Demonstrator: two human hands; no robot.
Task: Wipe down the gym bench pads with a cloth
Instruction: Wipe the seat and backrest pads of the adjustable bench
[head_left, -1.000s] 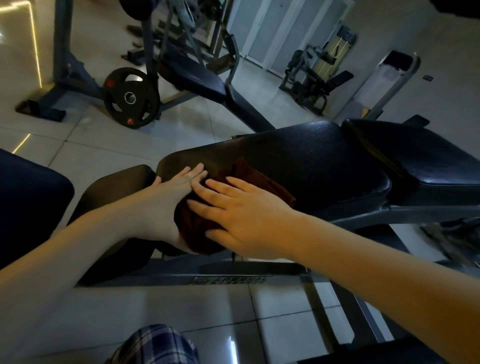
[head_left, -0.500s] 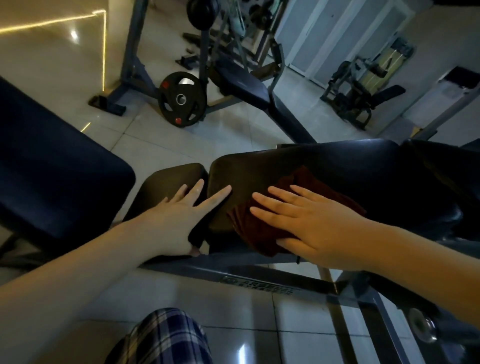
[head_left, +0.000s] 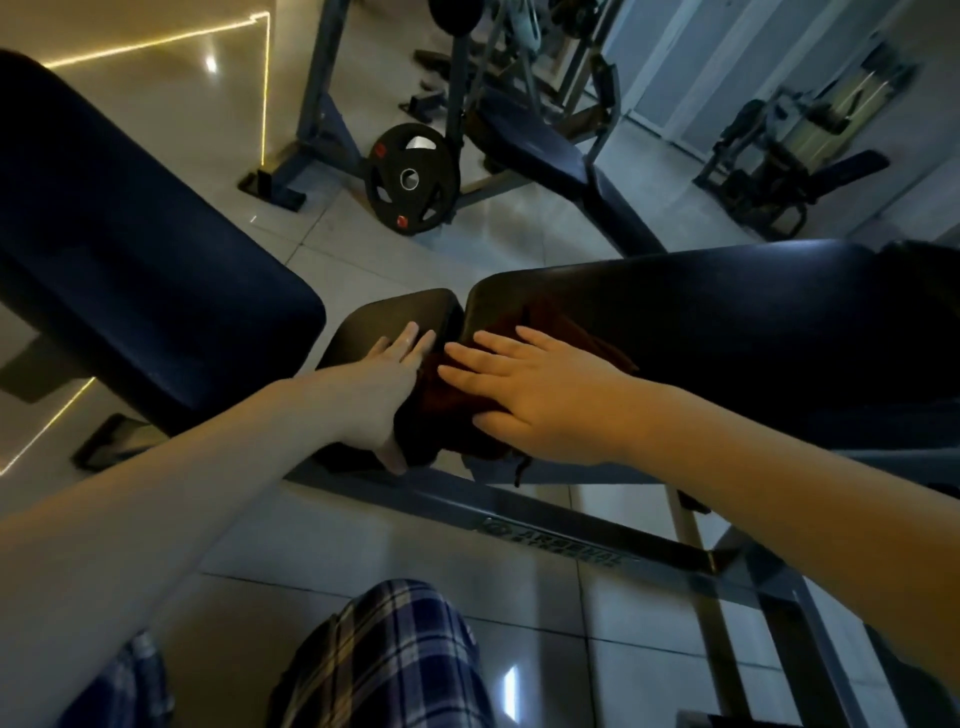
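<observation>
Dark red cloth (head_left: 582, 335), bunched on the left end of the long black bench pad (head_left: 727, 322) and draped down over its near edge. Pressed flat under the right hand (head_left: 540, 400), fingers straight and slightly spread, palm down, nothing gripped. Just left of it, left hand (head_left: 379, 395) resting on the small black pad (head_left: 395, 317) that sits end to end with the long one; fingers straight and close together on top, thumb pointing down past the near edge, not curled round anything. Fingertips of the two hands almost meeting at the gap between the pads.

Below both pads, a grey frame rail (head_left: 519, 519) with a printed label, running left to right. At left, a large dark blue pad (head_left: 130, 260), well apart from the hands. Near bottom, plaid trousers (head_left: 384, 660) over pale floor tiles (head_left: 363, 530). Farther off, a black weight plate (head_left: 412, 179) leaning upright against a rack, beside another bench (head_left: 530, 140); at far right, a dim machine (head_left: 779, 156).
</observation>
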